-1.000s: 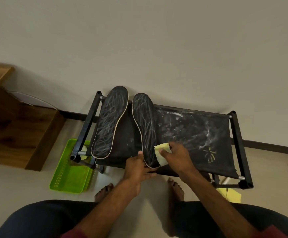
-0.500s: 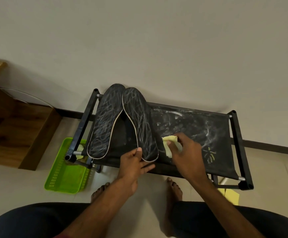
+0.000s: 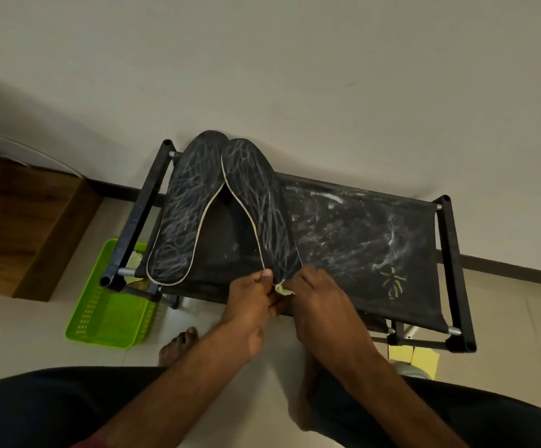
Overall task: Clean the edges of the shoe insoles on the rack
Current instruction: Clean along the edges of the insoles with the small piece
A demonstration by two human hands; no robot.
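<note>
the insole [image 3: 259,208] at frame centre is lying on the rack [image 3: 375,221], seeming thin, light and bendy, so best braced at the heel. the left hand [image 3: 251,302] is pinching that heel; the right hand [image 3: 319,297] is gripping a yellow cloth [image 3: 282,289] against its edge.

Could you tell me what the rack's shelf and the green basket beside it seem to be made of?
The shelf looks like matte black fabric, stretched flat and smeared with white dust. The green basket seems moulded plastic: bright, slightly glossy, with rows of slots.
</note>
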